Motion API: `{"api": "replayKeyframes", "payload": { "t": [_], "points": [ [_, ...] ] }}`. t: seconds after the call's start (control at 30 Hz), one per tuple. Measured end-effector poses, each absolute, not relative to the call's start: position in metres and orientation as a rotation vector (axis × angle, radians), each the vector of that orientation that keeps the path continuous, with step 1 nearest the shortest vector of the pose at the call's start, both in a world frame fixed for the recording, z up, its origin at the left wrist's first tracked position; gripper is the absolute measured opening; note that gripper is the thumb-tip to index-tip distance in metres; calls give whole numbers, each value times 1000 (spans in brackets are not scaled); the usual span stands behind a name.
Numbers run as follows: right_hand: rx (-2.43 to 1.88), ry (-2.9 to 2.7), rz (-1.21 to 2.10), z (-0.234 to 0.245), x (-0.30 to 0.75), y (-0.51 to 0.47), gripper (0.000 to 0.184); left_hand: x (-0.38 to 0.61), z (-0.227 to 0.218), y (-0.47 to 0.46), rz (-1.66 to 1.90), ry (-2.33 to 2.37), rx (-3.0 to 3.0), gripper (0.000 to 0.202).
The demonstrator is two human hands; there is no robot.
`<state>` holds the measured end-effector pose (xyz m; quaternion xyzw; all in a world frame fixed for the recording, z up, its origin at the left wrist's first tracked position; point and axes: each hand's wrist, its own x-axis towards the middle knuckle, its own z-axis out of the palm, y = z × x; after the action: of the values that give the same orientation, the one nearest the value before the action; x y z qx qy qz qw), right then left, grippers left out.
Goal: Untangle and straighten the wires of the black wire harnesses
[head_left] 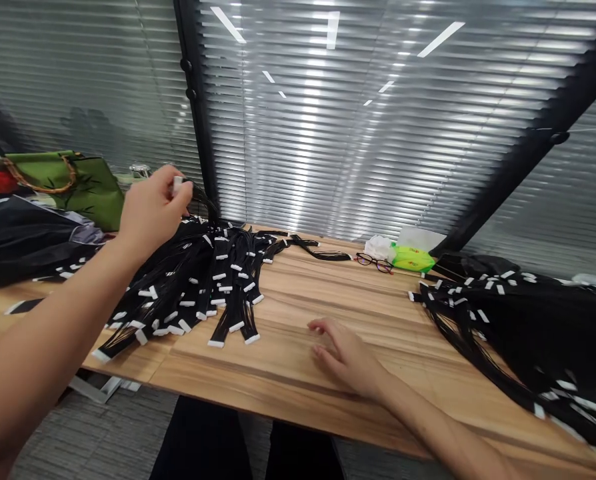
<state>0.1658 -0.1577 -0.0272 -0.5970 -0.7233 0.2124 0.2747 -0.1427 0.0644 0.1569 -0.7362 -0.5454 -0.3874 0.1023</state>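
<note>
The left hand [151, 207], at about 10 o'clock, covers most of the white-tipped black wire bundle [178, 185] it pinches, so only a sliver of connector shows. At 3 o'clock, the heap of black wires [523, 340] runs off the picture's edge. Print on the green packet [412, 259], near 2 o'clock, is too small to read.

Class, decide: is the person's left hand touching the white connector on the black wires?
Touching: the head view shows the left hand holding the white connector in its fingers.
</note>
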Motion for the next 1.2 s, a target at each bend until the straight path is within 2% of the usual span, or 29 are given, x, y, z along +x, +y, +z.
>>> {"api": "replayKeyframes", "payload": {
  "t": [0.13, 0.23, 0.4, 0.47, 0.57, 0.67, 0.73, 1.2],
  "points": [
    [-1563, -2021, 593, -25, 150, -141, 34, -123, 150, 77, -890, -1510, -2244, 39],
    [-1540, -2075, 614, -27, 144, -138, 34, -132, 144, 85, -914, -1462, -2169, 40],
    [-1530, -2110, 638, -36, 143, -141, 31, -160, 130, 87, -1079, -1453, -1973, 72],
    [-1524, -2105, 632, -40, 145, -142, 30, -156, 109, 87, -949, -1433, -2089, 67],
    [-1520, -2105, 621, -45, 147, -144, 30, -130, 61, 88, -535, -1427, -2417, 41],
    [-1536, -2106, 601, -47, 146, -148, 31, -99, 18, 93, -274, -1573, -2489, 40],
    [-1539, -2108, 586, -47, 146, -152, 30, -85, 4, 99, -200, -1682, -2454, 41],
    [-1539, -2041, 531, -51, 153, -155, 27, -51, 38, 121, -1, -1869, -2422, 42]
  ]
}}
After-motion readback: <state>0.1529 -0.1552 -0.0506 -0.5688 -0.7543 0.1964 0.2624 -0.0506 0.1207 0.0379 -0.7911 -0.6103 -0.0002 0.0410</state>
